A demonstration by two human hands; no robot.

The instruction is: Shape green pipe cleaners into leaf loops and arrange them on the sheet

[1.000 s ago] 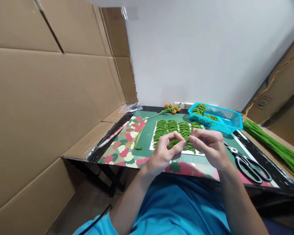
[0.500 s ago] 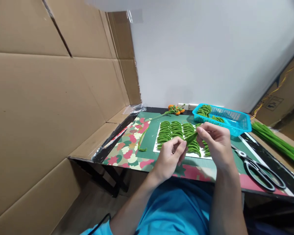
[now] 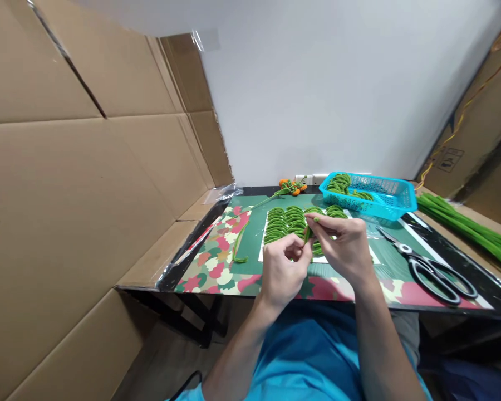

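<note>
In the near middle of the bench (image 3: 259, 191), held over the white sheet (image 3: 262, 254) between left hand (image 3: 286, 267) and right hand (image 3: 345, 245): a slim green piece (image 3: 307, 234), stood steeply on end. Half a second ago, stretched slantwise with a broad face showing; now turned narrow to the eye and gripped from closer in. Judging by that, probably busy turning or shaping this single piece with the fingertips; not yet laid down among the rows of curved green pieces (image 3: 276, 225) on the sheet.

On the left, pinching the lower end between thumb and forefinger, with other fingers curled loosely toward the palm. On the right, pinching near the upper end with thumb and fingertips, nearly hiding the tip; too small to tell how firmly.

To the right, leaving the scissors (image 3: 406, 249) untouched on the green mat (image 3: 250, 245), well apart from either grip. Farther off, at the far right, keeping more green pieces in the blue basket (image 3: 394, 215), just beside a bundle of long green stems (image 3: 467, 225).
</note>
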